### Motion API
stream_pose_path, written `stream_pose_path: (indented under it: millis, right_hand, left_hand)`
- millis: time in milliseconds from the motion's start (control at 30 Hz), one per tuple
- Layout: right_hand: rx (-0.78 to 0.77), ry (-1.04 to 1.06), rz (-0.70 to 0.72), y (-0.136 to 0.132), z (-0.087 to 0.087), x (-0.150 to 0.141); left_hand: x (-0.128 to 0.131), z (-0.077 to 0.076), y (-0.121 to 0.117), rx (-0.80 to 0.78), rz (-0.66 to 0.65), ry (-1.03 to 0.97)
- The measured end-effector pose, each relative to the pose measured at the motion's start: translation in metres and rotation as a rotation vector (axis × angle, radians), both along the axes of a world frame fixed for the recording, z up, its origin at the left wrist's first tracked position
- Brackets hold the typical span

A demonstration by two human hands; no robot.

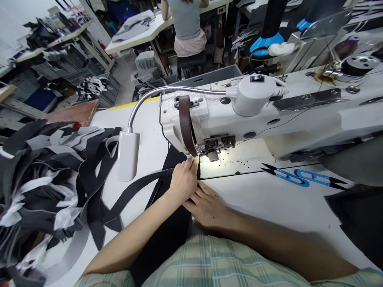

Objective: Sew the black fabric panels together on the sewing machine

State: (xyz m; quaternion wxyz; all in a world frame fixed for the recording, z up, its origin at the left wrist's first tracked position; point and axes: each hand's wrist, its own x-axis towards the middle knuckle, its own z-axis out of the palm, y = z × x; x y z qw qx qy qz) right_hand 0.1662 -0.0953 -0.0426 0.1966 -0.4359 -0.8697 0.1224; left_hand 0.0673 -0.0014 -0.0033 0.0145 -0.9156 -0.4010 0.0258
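Observation:
Close to the needle area of a white sewing machine [215,109], my left hand [184,179] is closed, its fingertips pinching a black fabric strip [136,188] at the edge of a black fabric panel [167,237]. The strip curves in from the left, and its end is hidden under that hand. Just right of and below it, my right hand [209,205] lies flat with fingers stretched out, touching the panel's edge. A brown strap [186,123] hangs from the machine head in front of the lit needle plate [230,161].
Piled fabric strips [60,159] cover the table's left side. A flexible-neck lamp [128,155] stands over the tabletop. Two blue thread snips [290,175] lie at right, near dark fabric [359,223]. Behind the machine are a grey crate [221,73] and a seated person [187,28].

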Motion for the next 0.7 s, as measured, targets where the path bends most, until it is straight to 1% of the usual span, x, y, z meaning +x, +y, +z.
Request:
stream_pose_path:
  millis: [200, 333, 433, 500, 567, 633, 700]
  right_hand:
    - [0.02, 0.012, -0.008, 0.001, -0.001, 0.002]
    - [0.018, 0.012, -0.003, 0.001, -0.002, 0.002]
    - [0.013, -0.008, 0.007, 0.001, 0.0, 0.003]
    - [0.007, -0.03, 0.018, 0.0, 0.002, 0.002]
    - [0.017, -0.044, 0.03, -0.002, 0.002, 0.0]
    - [0.05, -0.049, 0.051, -0.006, -0.001, -0.005]
    - [0.095, -0.046, 0.081, -0.011, -0.006, -0.01]
  left_hand:
    - [0.001, 0.002, 0.002, 0.018, -0.023, -0.002]
    - [-0.001, 0.0, 0.003, 0.06, -0.052, -0.062]
    - [-0.008, 0.0, 0.002, 0.116, -0.093, -0.135]
    - [-0.016, 0.002, -0.002, 0.169, -0.08, -0.182]
    - [-0.023, 0.005, -0.007, 0.235, -0.033, -0.21]
    - [-0.025, 0.006, -0.014, 0.289, 0.004, -0.206]
    - [-0.022, 0.006, -0.02, 0.287, 0.001, -0.164]
